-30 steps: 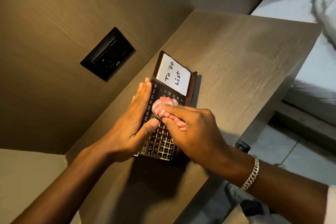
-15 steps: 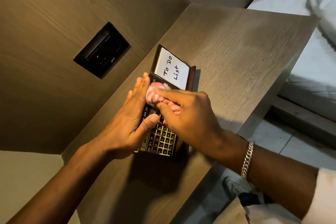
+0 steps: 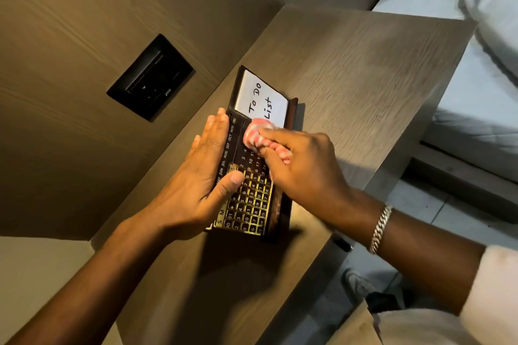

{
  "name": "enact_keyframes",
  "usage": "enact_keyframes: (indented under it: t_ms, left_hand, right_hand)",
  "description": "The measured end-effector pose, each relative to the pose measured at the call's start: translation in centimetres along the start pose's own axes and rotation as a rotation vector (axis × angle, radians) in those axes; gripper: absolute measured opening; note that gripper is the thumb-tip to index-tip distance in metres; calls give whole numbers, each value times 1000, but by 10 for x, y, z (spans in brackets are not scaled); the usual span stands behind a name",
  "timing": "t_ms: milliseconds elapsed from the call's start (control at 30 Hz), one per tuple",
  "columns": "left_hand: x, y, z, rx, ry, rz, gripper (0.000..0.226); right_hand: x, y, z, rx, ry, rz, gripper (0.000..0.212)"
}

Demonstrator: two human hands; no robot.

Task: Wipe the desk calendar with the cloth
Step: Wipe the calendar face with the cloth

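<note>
The calendar (image 3: 246,176) lies flat on the counter (image 3: 350,87) near the wall: a dark board with month names down one edge, a gold date grid, and a white "To Do List" note at its far end. The cloth (image 3: 256,134), pink-and-white striped and bunched, presses on the calendar just below the note.

The desk calendar (image 3: 249,176) lies on the desk (image 3: 364,87); wall switch panel (image 3: 151,78) at ten o'clock, seemingly a bed (image 3: 482,64) at two.

Bare desk (image 3: 364,70) right of calendar (image 3: 246,176)
</note>
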State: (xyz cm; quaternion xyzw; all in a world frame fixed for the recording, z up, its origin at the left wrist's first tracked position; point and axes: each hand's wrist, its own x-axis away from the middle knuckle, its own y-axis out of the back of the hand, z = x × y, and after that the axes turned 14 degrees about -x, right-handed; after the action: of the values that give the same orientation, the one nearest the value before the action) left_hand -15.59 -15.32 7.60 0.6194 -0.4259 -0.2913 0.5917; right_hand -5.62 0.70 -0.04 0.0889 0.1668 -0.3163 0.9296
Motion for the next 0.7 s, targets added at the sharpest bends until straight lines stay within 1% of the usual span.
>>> enact_keyframes:
  t_ms: [67,167,233,300,367,467,567,633,700]
  left_hand:
    - [0,0,-1,6,7,-7,91]
    - [0,0,-1,4,-2,-6,91]
    - [-1,2,-1,-14,-11,-3,91]
    - [-1,2,-1,-34,-10,-2,91]
    - [-1,0,-2,-16,-2,-5,92]
    - [0,0,-2,-1,-8,-8,92]
    - [0,1,-1,7,-22,-8,92]
    - [1,2,-2,13,-27,-5,92]
    - [1,1,-2,13,-20,2,91]
  right_hand:
    - [17,-3,3,-35,6,36,29]
    - [22,-14,17,-165,80,96,28]
    - [8,-13,17,-136,79,58,27]
    - [-1,-6,10,-40,8,-3,27]
    - [7,-4,5,23,-28,-23,26]
    - [30,-10,11,-45,-7,28,25]
    - [19,-12,16,-164,6,38,29]
    - [2,-8,14,-143,45,9,29]
    - [-5,-3,7,-59,10,-21,29]
